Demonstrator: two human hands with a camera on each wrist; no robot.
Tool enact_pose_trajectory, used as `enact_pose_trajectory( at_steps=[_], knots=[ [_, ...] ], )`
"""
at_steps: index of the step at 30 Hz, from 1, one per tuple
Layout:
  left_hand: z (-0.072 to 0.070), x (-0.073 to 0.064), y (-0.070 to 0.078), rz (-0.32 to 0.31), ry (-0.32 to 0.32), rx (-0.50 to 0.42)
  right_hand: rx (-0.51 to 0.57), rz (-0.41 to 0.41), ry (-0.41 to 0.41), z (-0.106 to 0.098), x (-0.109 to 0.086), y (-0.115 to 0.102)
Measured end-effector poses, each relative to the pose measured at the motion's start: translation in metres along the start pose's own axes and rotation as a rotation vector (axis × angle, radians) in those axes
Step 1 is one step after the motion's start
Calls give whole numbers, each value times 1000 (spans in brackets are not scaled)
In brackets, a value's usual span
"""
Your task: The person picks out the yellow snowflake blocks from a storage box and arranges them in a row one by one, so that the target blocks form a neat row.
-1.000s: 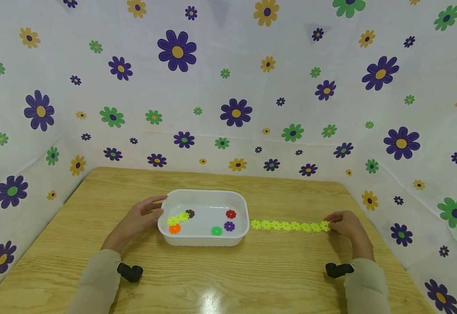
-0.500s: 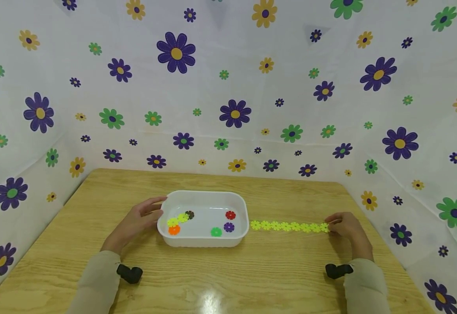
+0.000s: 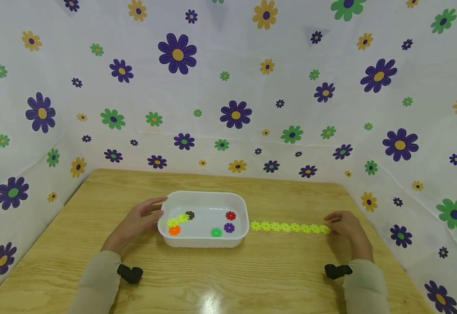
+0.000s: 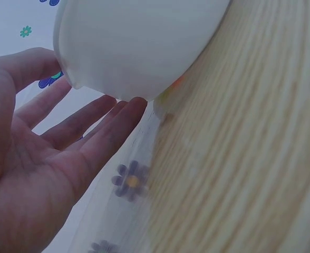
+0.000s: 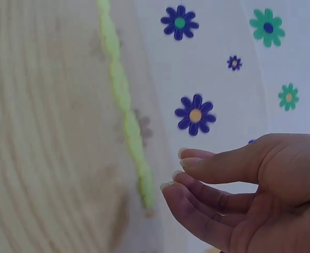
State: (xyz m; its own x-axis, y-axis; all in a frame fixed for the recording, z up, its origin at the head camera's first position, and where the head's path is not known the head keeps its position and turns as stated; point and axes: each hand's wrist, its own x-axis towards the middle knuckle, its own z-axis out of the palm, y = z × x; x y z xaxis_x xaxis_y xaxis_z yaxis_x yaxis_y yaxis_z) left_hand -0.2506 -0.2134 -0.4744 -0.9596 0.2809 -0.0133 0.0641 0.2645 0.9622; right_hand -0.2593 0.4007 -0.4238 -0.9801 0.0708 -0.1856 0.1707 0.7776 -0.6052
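Note:
My left hand (image 3: 138,222) touches the left end of a white plastic tub (image 3: 212,242) with relaxed fingers, the fingertips (image 4: 138,105) at its end wall in the left wrist view. Inside the tub lie an orange snowflake disc (image 3: 174,230), a brown one, a green one, a purple one, a red one and two yellow ones (image 3: 183,218), which overlap. Right of the tub, a straight chain of several yellow snowflake discs (image 3: 286,227) lies flat on the table. My right hand (image 3: 344,224) is at its right end; in the right wrist view the loosely bent fingers stand just apart from the chain (image 5: 126,105).
The wooden table (image 3: 173,279) carries the tub and chain. A white cloth with printed flowers (image 3: 235,115) hangs behind the table and along both sides. Each wrist has a small black camera (image 3: 131,273) on it.
My right hand has let go of the last disc at the chain's right end. The left hand, tub and chain have stayed in place.

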Motion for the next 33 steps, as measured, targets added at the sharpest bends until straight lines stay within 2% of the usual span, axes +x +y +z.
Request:
enact_pose_trajectory(
  at_steps=[6, 12, 23, 33],
  knots=[
    [0, 1, 0, -3, 1, 1, -20, -85, -13, 7, -4, -30],
    [1, 1, 0, -8, 1, -4, -18, -121, -28, 19, -3, -64],
    [-1, 5, -7, -9, -5, 11, 13, -263, -77, 49, 0, -130],
    [0, 5, -7, -22, 0, 6, -1, -280, -122, 76, 5, -173]
  ],
)
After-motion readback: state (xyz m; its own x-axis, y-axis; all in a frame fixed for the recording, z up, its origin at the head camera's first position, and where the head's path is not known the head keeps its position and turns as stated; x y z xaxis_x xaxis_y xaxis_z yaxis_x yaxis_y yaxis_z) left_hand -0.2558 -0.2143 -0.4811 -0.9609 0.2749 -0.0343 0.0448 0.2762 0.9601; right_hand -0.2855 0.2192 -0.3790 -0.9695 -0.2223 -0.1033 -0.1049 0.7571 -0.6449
